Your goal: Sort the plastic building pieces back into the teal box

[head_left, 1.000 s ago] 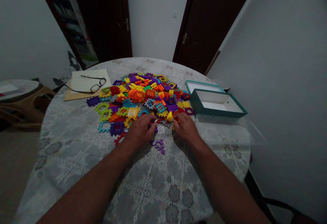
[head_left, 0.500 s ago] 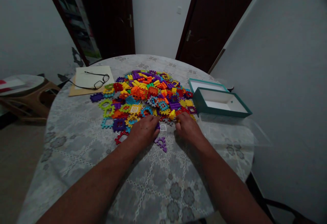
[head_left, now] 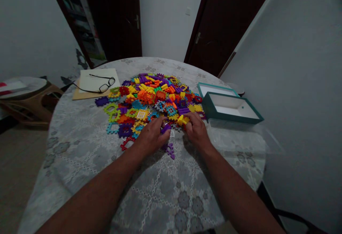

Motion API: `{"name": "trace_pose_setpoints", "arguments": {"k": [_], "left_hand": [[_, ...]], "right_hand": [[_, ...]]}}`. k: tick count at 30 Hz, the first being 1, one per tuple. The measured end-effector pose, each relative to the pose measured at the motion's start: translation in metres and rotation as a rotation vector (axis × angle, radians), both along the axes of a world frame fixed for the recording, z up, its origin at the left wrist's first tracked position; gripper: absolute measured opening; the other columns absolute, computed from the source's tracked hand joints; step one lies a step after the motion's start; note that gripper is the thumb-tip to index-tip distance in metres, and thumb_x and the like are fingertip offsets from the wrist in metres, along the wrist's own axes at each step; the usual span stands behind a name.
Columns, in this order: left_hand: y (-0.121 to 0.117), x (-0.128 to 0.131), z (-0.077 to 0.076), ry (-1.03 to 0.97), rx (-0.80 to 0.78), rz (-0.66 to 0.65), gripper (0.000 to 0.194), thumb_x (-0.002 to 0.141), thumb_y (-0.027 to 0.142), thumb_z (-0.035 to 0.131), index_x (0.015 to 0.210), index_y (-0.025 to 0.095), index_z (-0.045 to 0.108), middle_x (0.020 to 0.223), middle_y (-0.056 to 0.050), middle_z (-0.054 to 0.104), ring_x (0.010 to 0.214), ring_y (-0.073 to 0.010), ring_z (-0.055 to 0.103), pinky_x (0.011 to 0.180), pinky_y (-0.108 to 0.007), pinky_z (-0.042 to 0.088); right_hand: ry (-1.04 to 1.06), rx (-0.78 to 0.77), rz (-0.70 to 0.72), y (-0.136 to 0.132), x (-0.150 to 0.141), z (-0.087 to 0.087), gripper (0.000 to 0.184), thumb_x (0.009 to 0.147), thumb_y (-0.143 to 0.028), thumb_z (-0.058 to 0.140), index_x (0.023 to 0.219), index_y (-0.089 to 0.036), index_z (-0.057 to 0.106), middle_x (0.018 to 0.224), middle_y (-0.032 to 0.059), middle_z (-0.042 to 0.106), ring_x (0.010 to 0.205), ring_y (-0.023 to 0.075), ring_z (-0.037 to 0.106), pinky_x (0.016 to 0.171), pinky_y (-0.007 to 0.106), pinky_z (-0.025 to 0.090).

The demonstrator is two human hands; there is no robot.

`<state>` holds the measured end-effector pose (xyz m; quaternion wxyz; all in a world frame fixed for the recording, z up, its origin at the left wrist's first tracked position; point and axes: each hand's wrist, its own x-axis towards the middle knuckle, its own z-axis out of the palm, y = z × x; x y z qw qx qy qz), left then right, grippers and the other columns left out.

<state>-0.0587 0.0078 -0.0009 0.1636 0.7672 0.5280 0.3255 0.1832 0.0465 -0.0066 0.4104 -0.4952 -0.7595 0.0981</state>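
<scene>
A heap of bright plastic building pieces (head_left: pixel 144 98), many with notched edges, covers the middle of the table. At its near edge, my left hand (head_left: pixel 151 134) is closed on a purple building piece (head_left: pixel 166 128). My right hand (head_left: pixel 197 129), a little to the right, pinches a yellow building piece (head_left: pixel 183 120) between thumb and fingers. The two pieces are apart. Below the left fingertips lies a flat purple notched piece (head_left: pixel 170 150), partly covered by the hand. A small white lattice piece (head_left: pixel 172 133) rests between the hands.
An open green box (head_left: pixel 232 109) with a white inside stands right of the heap, its teal-edged lid (head_left: pixel 217 88) behind it. Clear plastic packaging (head_left: pixel 237 136) lies in front. Black eyeglasses (head_left: pixel 103 88) rest on papers (head_left: pixel 93 75) at the left. A patterned cloth (head_left: pixel 160 198) covers the round table.
My right hand has lifted slightly with the yellow piece, which now shows in its fingers. My left hand has turned, and more of the purple piece is visible.
</scene>
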Motion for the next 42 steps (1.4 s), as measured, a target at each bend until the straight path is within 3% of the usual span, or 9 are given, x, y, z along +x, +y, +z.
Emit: {"name": "trace_pose_setpoints", "arguments": {"k": [4,8,14,21,24,27,30,34,42], "left_hand": [[0.001,0.004,-0.005,0.027,0.009,-0.037,0.038,0.1,0.031,0.066,0.135,0.018,0.073,0.12,-0.015,0.079,0.113,-0.031,0.076,0.105,-0.045,0.06],[-0.001,0.007,-0.003,0.03,0.013,-0.055,0.035,0.103,0.026,0.06,0.134,0.016,0.073,0.122,-0.016,0.079,0.113,-0.0302,0.076,0.106,-0.045,0.06],[-0.006,0.01,0.003,0.007,0.023,-0.067,0.035,0.099,0.016,0.059,0.131,0.015,0.074,0.123,-0.017,0.078,0.118,-0.0305,0.073,0.108,-0.045,0.059],[-0.005,0.009,0.002,-0.12,0.017,-0.016,0.034,0.104,0.023,0.059,0.135,0.019,0.072,0.127,-0.014,0.077,0.122,-0.0298,0.072,0.112,-0.046,0.056],[-0.005,0.007,0.01,-0.205,0.03,-0.071,0.03,0.106,0.024,0.055,0.13,0.021,0.073,0.125,-0.012,0.077,0.122,-0.0282,0.072,0.113,-0.046,0.056],[-0.006,0.007,0.02,-0.302,0.019,-0.163,0.024,0.105,0.028,0.057,0.12,0.021,0.074,0.127,-0.013,0.076,0.127,-0.0289,0.07,0.115,-0.047,0.054],[-0.007,0.007,0.025,-0.398,-0.056,-0.163,0.018,0.101,0.032,0.065,0.113,0.023,0.074,0.136,-0.013,0.074,0.132,-0.0313,0.068,0.117,-0.05,0.052],[-0.005,0.003,0.023,-0.529,-0.307,-0.172,0.026,0.099,0.04,0.07,0.122,0.028,0.07,0.117,-0.007,0.079,0.107,-0.0286,0.076,0.097,-0.047,0.061],[0.005,-0.003,0.02,-0.61,-0.494,-0.158,0.036,0.085,0.039,0.083,0.117,0.026,0.074,0.117,-0.009,0.082,0.111,-0.032,0.077,0.097,-0.046,0.06]], "right_hand": [[-0.065,0.042,0.112,0.007,-0.002,-0.016,0.059,0.087,-0.006,0.052,0.142,-0.019,0.07,0.151,0.0168,0.064,0.144,0.0301,0.06,0.127,0.052,0.048],[-0.176,0.024,0.162,0.002,-0.006,-0.018,0.064,0.087,-0.004,0.055,0.148,-0.019,0.065,0.164,0.0185,0.052,0.153,0.0332,0.051,0.128,0.055,0.047],[-0.212,-0.058,0.196,-0.005,-0.011,-0.016,0.05,0.094,-0.007,0.056,0.138,-0.025,0.07,0.135,0.0149,0.066,0.126,0.0311,0.066,0.113,0.05,0.057],[0.001,-0.034,0.132,-0.001,-0.006,-0.01,0.04,0.092,-0.014,0.055,0.127,-0.022,0.074,0.122,0.0143,0.074,0.118,0.033,0.069,0.107,0.052,0.056],[0.206,-0.167,0.086,-0.007,-0.008,0.0,0.034,0.092,-0.02,0.06,0.122,-0.026,0.076,0.119,0.0093,0.077,0.11,0.0304,0.071,0.102,0.049,0.056],[0.414,-0.392,0.218,-0.018,-0.017,0.012,0.027,0.091,-0.025,0.068,0.116,-0.029,0.078,0.112,0.0039,0.079,0.1,0.026,0.072,0.094,0.044,0.057],[0.565,-0.526,0.342,-0.027,-0.03,0.018,0.022,0.087,-0.027,0.073,0.108,-0.029,0.078,0.106,0.0015,0.079,0.095,0.0237,0.07,0.092,0.041,0.057],[0.642,-0.582,0.359,-0.028,-0.039,0.016,0.019,0.085,-0.027,0.074,0.104,-0.028,0.076,0.101,0.0006,0.077,0.094,0.0227,0.069,0.092,0.04,0.056],[0.356,-0.509,0.457,-0.038,-0.039,0.02,0.044,0.094,-0.028,0.072,0.138,-0.033,0.07,0.133,0.0039,0.075,0.117,0.0271,0.071,0.104,0.046,0.055]]}}
